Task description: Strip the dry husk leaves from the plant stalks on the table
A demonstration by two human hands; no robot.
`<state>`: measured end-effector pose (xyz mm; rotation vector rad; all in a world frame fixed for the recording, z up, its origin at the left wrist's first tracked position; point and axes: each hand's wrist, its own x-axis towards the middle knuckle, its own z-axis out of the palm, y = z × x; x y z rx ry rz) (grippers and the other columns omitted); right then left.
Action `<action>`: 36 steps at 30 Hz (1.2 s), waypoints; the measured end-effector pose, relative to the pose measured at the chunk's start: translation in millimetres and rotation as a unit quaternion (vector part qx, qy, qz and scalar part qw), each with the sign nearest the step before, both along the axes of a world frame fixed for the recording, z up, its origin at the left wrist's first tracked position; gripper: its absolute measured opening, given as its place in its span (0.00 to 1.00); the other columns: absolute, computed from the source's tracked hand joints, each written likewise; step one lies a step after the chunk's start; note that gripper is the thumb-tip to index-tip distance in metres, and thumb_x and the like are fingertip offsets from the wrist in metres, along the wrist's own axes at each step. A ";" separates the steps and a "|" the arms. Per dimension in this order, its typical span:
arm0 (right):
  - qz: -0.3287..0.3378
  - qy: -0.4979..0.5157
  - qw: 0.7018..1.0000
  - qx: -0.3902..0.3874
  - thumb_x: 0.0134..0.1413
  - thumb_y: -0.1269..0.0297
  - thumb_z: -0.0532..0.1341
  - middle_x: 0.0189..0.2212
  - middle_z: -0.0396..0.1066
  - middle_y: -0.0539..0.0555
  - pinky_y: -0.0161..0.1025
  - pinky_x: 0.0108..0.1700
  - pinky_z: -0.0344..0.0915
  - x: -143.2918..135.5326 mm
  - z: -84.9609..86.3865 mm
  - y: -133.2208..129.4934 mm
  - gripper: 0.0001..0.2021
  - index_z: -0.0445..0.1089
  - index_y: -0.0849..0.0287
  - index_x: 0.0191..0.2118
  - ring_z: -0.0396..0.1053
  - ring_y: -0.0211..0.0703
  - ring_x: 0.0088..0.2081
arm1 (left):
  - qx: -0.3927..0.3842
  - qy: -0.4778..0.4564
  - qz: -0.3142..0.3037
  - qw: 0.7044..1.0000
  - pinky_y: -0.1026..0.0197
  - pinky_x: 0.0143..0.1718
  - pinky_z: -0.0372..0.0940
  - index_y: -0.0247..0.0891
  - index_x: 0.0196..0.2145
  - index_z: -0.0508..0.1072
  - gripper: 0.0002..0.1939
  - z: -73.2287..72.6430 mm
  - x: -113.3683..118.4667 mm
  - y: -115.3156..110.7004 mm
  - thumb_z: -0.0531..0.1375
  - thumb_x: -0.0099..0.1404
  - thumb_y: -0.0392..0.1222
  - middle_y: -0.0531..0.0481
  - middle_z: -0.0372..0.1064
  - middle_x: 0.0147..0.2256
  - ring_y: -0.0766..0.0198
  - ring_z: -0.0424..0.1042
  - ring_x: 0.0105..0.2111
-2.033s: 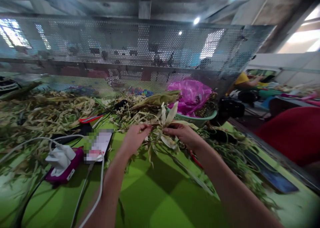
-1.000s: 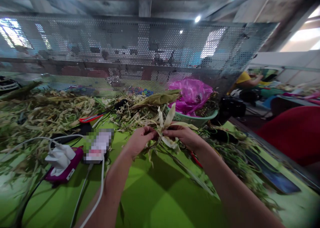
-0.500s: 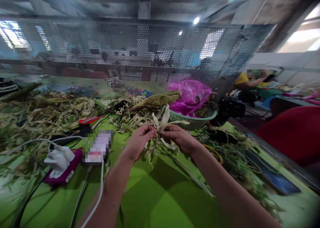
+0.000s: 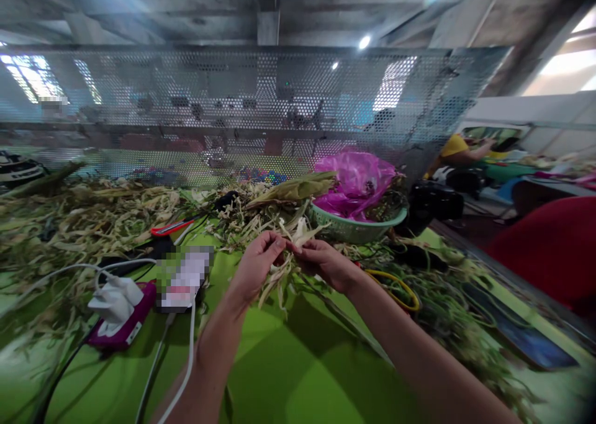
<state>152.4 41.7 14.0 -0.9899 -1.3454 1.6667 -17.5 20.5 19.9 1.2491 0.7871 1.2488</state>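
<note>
Pale strips of dried corn husk (image 4: 302, 231) are gathered between my two hands over the green table (image 4: 288, 380). My left hand (image 4: 259, 264) is closed in a pinch on the husk from the left side. Opposite it, my right hand (image 4: 328, 264) pinches the same bunch, its fingertips nearly touching the left ones. Loose husk ends (image 4: 278, 287) hang below the fingers. A long thin stalk (image 4: 347, 321) runs from under the hands toward my right forearm. Exactly where the strips meet is hidden by my fingertips.
Heaped dry husks (image 4: 116, 210) cover the left and back. Behind my right hand stands a green basket (image 4: 358, 228) with a pink plastic bag (image 4: 354, 182). A red cutter (image 4: 171, 226), phone (image 4: 186, 278) and purple power strip (image 4: 135, 324) lie left; yellow tape ring (image 4: 398, 287) right.
The husk strips that stood up and spread above my fingers now sit lower and more folded. My hands stay pinched at nearly the same place. The camera view has shifted slightly.
</note>
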 end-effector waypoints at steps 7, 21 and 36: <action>0.026 -0.188 0.981 0.043 0.39 0.43 0.67 0.13 0.53 0.42 0.33 0.20 0.44 17.7 2.6 9.7 0.23 0.62 0.60 0.20 0.48 0.29 0.17 | 0.000 0.078 0.001 0.997 0.66 0.30 0.56 0.34 0.30 0.70 0.16 -15.6 -0.1 11.1 0.60 0.59 0.53 0.53 0.65 0.26 0.69 0.61 0.26; 0.050 -0.276 0.934 0.223 0.46 0.59 0.65 0.22 0.65 0.47 0.32 0.27 0.54 19.0 10.6 6.8 0.10 0.73 0.61 0.32 0.58 0.35 0.25 | -0.033 0.188 0.015 0.981 0.65 0.29 0.53 0.35 0.27 0.66 0.13 -38.4 6.4 14.9 0.58 0.58 0.49 0.55 0.60 0.24 0.68 0.57 0.26; -0.030 -0.430 0.840 0.330 0.49 0.62 0.62 0.27 0.73 0.49 0.34 0.31 0.54 13.7 7.3 -1.1 0.05 0.73 0.57 0.32 0.67 0.40 0.30 | -0.086 0.122 -0.014 0.989 0.65 0.29 0.56 0.34 0.30 0.71 0.15 -33.1 10.0 7.6 0.61 0.57 0.51 0.53 0.67 0.26 0.68 0.62 0.26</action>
